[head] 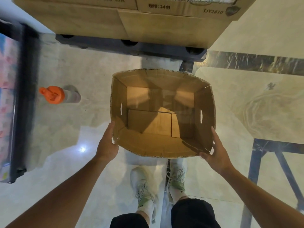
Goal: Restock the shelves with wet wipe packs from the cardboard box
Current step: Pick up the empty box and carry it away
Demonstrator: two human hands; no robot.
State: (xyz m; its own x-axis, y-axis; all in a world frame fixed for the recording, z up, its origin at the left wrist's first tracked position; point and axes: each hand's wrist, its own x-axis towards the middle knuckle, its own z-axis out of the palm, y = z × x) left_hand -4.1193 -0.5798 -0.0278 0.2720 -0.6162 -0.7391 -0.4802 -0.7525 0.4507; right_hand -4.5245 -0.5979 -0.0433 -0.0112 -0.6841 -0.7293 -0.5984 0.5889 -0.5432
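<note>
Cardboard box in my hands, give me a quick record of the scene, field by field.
cardboard box: open at the top, no packs visible inside
left hand: gripping the box's near left corner
right hand: gripping the box's near right corner
bottle: orange cap, standing on the floor left of the box
stacked cartons: ahead, on a dark pallet

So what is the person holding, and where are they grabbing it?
An open cardboard box with nothing inside. The left hand grips its near left corner and the right hand grips its near right corner, both at the rim.
</note>
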